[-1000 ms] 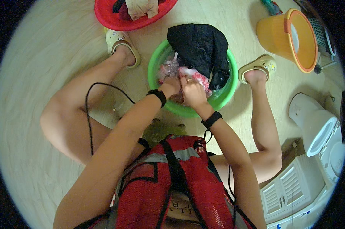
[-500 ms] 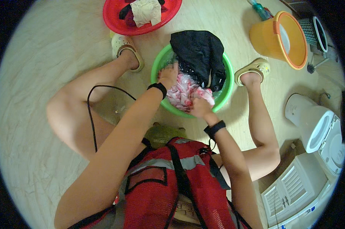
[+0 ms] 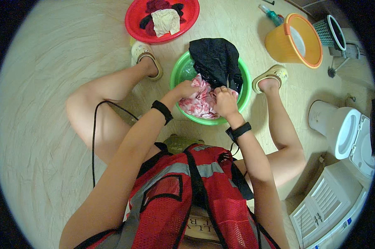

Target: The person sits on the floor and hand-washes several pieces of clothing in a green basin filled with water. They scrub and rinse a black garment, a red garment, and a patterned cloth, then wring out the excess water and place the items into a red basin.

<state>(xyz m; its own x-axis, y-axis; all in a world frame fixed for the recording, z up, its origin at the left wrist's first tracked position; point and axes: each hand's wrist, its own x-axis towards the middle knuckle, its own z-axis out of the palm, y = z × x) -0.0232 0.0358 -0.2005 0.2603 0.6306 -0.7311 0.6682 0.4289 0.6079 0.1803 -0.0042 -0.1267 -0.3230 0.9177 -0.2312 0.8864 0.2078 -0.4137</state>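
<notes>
A green basin (image 3: 248, 97) stands on the floor between my feet with water in it. Wet white cloth with pink and red patches (image 3: 200, 106) lies bunched in its near part; whether it is a garment I cannot tell. My left hand (image 3: 186, 89) grips the cloth at its left side, fingers curled into it. My right hand (image 3: 226, 101) is closed on the cloth's right side, knuckles up. Beyond both hands, a black garment (image 3: 215, 56) hangs partly in the water and over the basin's far rim.
A red basin (image 3: 133, 29) with dark clothes and a cream cloth (image 3: 166, 23) stands at far left. At far right are an orange bucket (image 3: 278, 43), a teal bottle (image 3: 271, 15) and a teal basket (image 3: 324, 33). A toilet (image 3: 341, 128) and white cabinet (image 3: 324, 199) stand right.
My left hand has come nearer out of the water and now grips the patterned cloth. The right hand has shifted slightly farther up over the cloth. The whole view has shifted a little.
</notes>
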